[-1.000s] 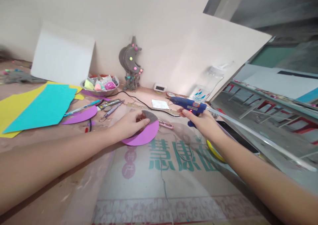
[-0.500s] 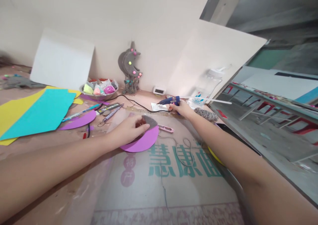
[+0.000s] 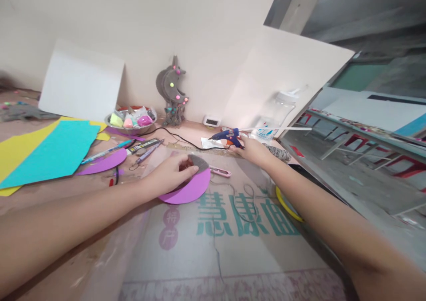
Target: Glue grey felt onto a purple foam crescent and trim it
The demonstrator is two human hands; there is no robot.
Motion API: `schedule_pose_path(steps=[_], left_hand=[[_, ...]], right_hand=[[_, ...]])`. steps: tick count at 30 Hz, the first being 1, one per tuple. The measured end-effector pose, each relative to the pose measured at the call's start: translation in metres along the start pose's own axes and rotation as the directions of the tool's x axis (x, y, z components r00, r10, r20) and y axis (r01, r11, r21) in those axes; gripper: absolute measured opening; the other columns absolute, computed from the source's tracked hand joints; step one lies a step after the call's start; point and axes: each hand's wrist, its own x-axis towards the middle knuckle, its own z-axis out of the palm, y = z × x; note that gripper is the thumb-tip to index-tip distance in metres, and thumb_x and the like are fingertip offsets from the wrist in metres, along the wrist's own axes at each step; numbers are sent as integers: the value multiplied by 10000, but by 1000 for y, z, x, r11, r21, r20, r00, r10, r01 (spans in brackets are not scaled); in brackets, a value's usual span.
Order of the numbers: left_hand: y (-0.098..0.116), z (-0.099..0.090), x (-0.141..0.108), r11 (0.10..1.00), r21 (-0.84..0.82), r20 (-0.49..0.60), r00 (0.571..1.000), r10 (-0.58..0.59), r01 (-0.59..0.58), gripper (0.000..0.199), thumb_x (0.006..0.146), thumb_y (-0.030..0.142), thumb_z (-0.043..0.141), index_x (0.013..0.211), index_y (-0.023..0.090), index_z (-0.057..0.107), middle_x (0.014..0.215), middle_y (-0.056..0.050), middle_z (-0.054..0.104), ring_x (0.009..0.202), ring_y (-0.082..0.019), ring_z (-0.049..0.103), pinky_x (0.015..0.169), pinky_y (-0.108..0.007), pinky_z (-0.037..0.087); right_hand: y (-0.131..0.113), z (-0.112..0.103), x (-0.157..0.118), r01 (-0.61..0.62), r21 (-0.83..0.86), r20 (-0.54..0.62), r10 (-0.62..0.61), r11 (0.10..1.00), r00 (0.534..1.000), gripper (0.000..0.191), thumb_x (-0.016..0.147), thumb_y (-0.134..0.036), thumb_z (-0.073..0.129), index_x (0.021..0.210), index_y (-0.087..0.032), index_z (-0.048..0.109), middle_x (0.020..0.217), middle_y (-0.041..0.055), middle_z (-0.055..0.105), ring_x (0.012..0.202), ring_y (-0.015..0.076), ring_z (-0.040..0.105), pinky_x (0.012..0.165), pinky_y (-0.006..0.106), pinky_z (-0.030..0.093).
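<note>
My left hand is closed at the edge of a purple card piece with a rounded rim, thumb on top and fingers curled. Under the fingertips, part of the card is covered by grey yarn; the palm hides the rest. At the back of the table, my right hand has its fingers round the handle of a blue hot glue gun with an orange trigger. A long white glue stick sticks out of its rear, and the nozzle points left over a white packet.
A pink cutter and loose grey string lie near the card. Behind are a moon ornament, a bowl of clay, a clear bottle and a yarn roll. Coloured sheets lie left.
My right hand has shifted slightly on the glue gun, so more of its handle and the orange trigger shows. The left hand keeps its place on the purple card; the view has moved slightly.
</note>
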Motion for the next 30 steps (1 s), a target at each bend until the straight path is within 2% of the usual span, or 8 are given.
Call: schedule_pose_path(steps=[3,5,7,10,15,19,24,30], left_hand=[[2,-1,0,1000,21,-15,1000,3,-2,299,868,452,494,843,163,569,743,-13,607,681,-165,548,597,-279,389],[3,-1,-1,1000,-2,-14,1000,26,-26,290,871,441,496,851,162,575,755,-13,613,687,-162,549,610,-278,395],[4,-2,-2,997,-54,-2,998,61,-61,271,878,408,493,908,157,590,804,-20,630,710,-159,554,640,-278,409],[4,-2,-2,990,-118,18,996,85,-82,266,883,369,493,984,149,602,871,-35,645,740,-159,560,664,-278,423],[3,-2,-1,984,-149,16,995,99,-95,253,875,346,505,981,141,608,897,-49,653,731,-154,560,641,-266,420],[5,-3,-1,979,-174,45,993,111,-101,261,882,325,486,999,131,616,870,-41,640,727,-151,548,643,-268,419],[3,-3,-1,992,-104,44,996,78,-74,246,876,348,489,901,136,611,748,-15,592,672,-150,526,608,-273,395],[1,-3,0,995,-79,51,996,70,-66,244,865,377,501,742,169,534,656,11,547,619,-142,515,580,-272,374]], right_hand=[[-13,-11,-22,238,-116,-129,-253,964,959,314,849,-334,590,1074,-127,663,1235,192,622,1226,332,500,1044,485,335],[-29,-15,-37,326,32,-171,-316,945,933,275,892,-323,530,1068,-161,666,1185,138,660,1148,286,565,1020,469,388],[-47,-12,-52,259,359,-125,-229,896,965,292,883,-338,546,1120,-188,630,1116,102,686,978,236,642,884,421,502],[-71,-1,-71,45,750,118,-200,660,973,446,827,-324,614,1248,-240,493,1187,105,638,655,142,638,571,325,552],[-89,16,-87,-210,857,318,-163,471,934,547,745,-214,664,1240,-254,433,1025,33,634,473,64,538,443,248,486],[-86,18,-87,-140,821,274,-167,554,947,365,802,-265,609,1146,-204,503,674,-59,543,498,91,515,481,239,451],[-78,17,-85,178,591,6,-225,787,974,142,844,-311,562,799,-181,599,695,-4,601,612,121,530,577,265,418],[-81,14,-88,236,563,-77,-234,792,969,163,864,-293,533,742,-189,567,674,-2,593,628,130,523,591,259,403]])
